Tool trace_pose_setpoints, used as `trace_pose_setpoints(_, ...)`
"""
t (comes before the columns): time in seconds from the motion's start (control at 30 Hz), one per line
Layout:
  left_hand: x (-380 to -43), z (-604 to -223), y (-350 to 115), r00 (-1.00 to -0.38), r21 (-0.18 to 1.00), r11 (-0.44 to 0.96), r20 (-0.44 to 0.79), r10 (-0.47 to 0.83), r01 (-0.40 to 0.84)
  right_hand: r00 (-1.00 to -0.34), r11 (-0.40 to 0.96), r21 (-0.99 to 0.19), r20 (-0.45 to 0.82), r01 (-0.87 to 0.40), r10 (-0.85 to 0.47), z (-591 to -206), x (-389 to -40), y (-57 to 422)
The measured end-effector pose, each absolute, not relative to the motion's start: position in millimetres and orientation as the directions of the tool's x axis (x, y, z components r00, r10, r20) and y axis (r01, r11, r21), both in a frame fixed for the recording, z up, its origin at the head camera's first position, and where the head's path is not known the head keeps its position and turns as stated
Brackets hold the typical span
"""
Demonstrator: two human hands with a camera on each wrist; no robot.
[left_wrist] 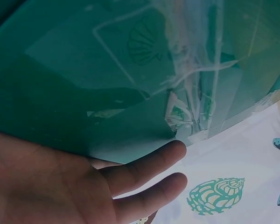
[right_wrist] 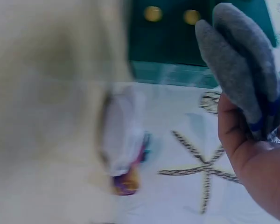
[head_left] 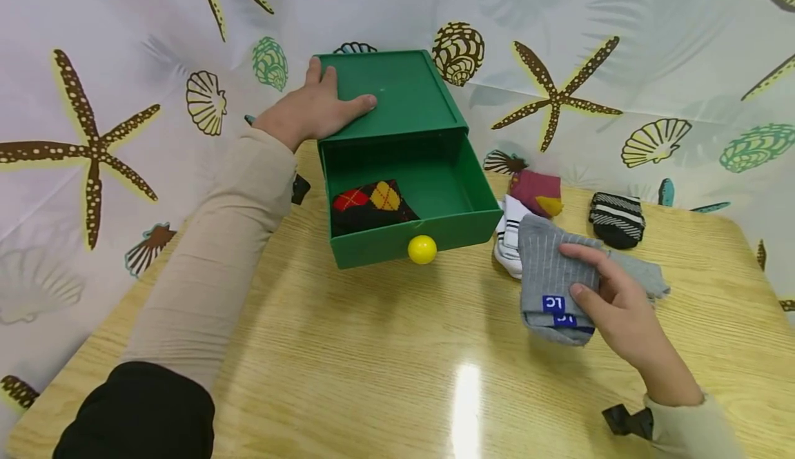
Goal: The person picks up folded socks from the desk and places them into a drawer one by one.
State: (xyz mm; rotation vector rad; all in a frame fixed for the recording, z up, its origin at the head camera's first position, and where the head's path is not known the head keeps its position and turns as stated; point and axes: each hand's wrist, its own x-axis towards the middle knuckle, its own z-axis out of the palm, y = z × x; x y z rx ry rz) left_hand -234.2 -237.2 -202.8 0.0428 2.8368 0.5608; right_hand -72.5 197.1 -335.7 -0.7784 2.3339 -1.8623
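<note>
My left hand (head_left: 317,108) rests with spread fingers on the top of a green drawer box (head_left: 397,93). The drawer (head_left: 366,248) is pulled out and has a yellow round knob (head_left: 422,250). Inside it, at the left, lies a dark argyle sock bundle (head_left: 375,203) with red and yellow diamonds. A folded pair of grey ribbed socks (head_left: 549,272) with blue LC labels is pinched between thumb and fingers of my right hand (head_left: 621,310), held to the right of the drawer. In the right wrist view the grey socks (right_wrist: 240,60) stick up from the hand.
Right of the drawer lie white socks with black stripes (head_left: 509,238), a maroon and mustard sock bundle (head_left: 537,193), a black-and-white patterned bundle (head_left: 617,219) and a light grey sock (head_left: 642,274), partly hidden by the right hand. A shell-and-starfish cloth (head_left: 385,3) hangs behind the wooden table (head_left: 373,376).
</note>
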Motion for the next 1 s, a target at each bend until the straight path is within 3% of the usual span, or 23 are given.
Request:
trace_pose_setpoints(0.33,-237,-203,-238,-0.97,0.378,0.926,-0.229,0.085,-0.008,-0.85,-0.206,-0.934,0.352,-0.292,-0.392,-272,-89,168)
trace_pose_setpoints(0.47,-236,-203,-237,-0.969,0.38,0.925,-0.231,0.081,-0.014,-0.855,-0.231,-0.944,0.313,-0.234,-0.414,-252,-95,148)
trace_pose_setpoints(0.77,-235,-203,-236,-0.97,0.385,0.923,-0.23,0.077,-0.018,-0.834,-0.128,-0.991,0.045,0.031,-0.55,-213,-118,102)
trace_pose_setpoints(1.0,-234,-202,-237,-0.97,0.391,0.92,-0.233,0.072,-0.026,-0.841,0.151,-0.984,-0.164,0.1,-0.515,-195,-151,68)
